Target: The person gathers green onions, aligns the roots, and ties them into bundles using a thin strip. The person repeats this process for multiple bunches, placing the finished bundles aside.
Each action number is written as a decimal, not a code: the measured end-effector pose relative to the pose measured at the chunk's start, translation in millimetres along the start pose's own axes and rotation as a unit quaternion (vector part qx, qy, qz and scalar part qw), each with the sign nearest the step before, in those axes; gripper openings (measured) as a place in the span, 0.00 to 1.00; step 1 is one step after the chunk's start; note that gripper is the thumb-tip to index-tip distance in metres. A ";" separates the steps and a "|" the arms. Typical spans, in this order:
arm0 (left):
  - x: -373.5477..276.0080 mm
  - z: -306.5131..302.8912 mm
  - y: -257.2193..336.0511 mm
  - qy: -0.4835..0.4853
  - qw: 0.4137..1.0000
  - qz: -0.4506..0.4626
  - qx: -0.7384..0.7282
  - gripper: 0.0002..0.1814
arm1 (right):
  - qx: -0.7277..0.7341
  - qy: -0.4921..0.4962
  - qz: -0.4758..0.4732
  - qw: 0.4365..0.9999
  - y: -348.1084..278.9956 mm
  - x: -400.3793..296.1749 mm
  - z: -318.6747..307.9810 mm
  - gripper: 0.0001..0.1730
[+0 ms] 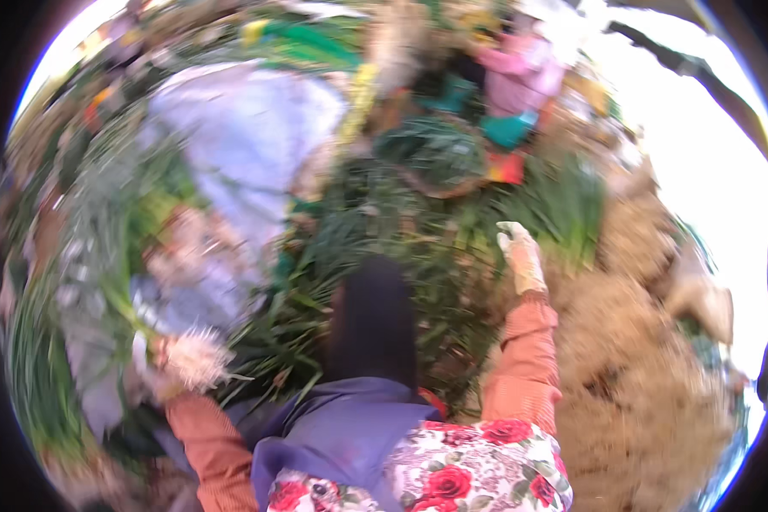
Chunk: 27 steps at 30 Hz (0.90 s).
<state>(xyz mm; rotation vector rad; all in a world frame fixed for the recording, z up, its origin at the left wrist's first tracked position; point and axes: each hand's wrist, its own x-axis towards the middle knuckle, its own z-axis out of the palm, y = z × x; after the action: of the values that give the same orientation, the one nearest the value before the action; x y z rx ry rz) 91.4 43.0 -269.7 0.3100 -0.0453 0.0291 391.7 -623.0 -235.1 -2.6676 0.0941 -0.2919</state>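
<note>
At the lower left, my left hand [157, 371] is closed around a bunch of long green stalks, leeks or green onions, with its pale root end [198, 358] showing. More bunches with pinkish-white roots [195, 243] lie on a pale sheet [256, 121] beyond it. My right hand [521, 256], in a whitish glove, is held out with thumb and fingers apart and nothing in it. It is over or beside the lower ends of a bundle of green stalks [569, 205]; blur hides whether it touches them.
A person in a pink top [521, 70] is at the upper right, near a heap of greens [438, 150]. Loose green leaves [448, 288] cover the ground before me. Brown soil or straw [639, 409] lies to the right. Another bundle [45, 365] is at far left.
</note>
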 end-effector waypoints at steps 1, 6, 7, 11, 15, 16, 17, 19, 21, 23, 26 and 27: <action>3.4 31.3 -5.6 0.043 0.993 0.098 0.041 0.19 | 0.084 -0.018 -0.087 0.993 -18.0 13.7 33.3 0.17; 12.0 122.9 19.3 0.074 0.871 0.421 0.241 0.31 | 0.289 -0.297 -0.279 0.866 -279.0 -14.5 93.9 0.18; 15.2 119.6 26.9 -0.018 0.878 0.410 0.245 0.32 | 0.301 -0.296 -0.368 0.828 -313.2 -18.3 116.9 0.17; 6.4 95.4 17.2 0.131 0.874 0.414 0.219 0.39 | 0.394 -0.214 -0.498 0.742 -451.6 -78.5 173.2 0.16; 8.1 41.7 5.5 0.148 0.879 0.426 0.155 0.26 | 0.183 -0.167 -0.441 0.863 -515.7 -112.0 230.8 0.17; 12.3 48.7 -4.7 0.163 0.882 0.418 0.143 0.31 | 0.144 -0.202 -0.410 0.878 -522.6 -116.4 241.4 0.19; 16.6 45.6 -8.3 0.142 0.887 0.417 0.140 0.32 | 0.104 -0.235 -0.377 0.890 -527.1 -118.0 251.1 0.22; 12.6 45.4 -10.4 0.158 0.904 0.372 0.141 0.34 | 0.219 -0.305 -0.374 0.848 -528.8 -109.8 263.0 0.22; 7.2 43.6 -7.9 0.161 0.897 0.379 0.160 0.35 | 0.417 -0.441 -0.328 0.724 -524.9 -98.1 267.8 0.22; -3.4 58.0 -15.1 0.193 0.887 0.372 0.194 0.36 | 0.498 -0.503 -0.256 0.658 -515.7 -108.4 213.4 0.18; 8.5 50.9 -34.1 0.173 0.914 0.328 0.165 0.39 | 0.486 -0.495 -0.233 0.681 -488.0 -112.9 223.6 0.13; 10.5 51.1 -37.8 0.162 0.915 0.326 0.171 0.39 | 0.509 -0.475 -0.219 0.684 -487.0 -120.2 213.5 0.12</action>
<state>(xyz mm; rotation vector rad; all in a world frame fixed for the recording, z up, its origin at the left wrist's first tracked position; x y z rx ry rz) 101.1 -8.4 -232.1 0.6273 0.1901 0.7602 330.4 -81.4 -228.0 -1.3780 -0.7982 0.7304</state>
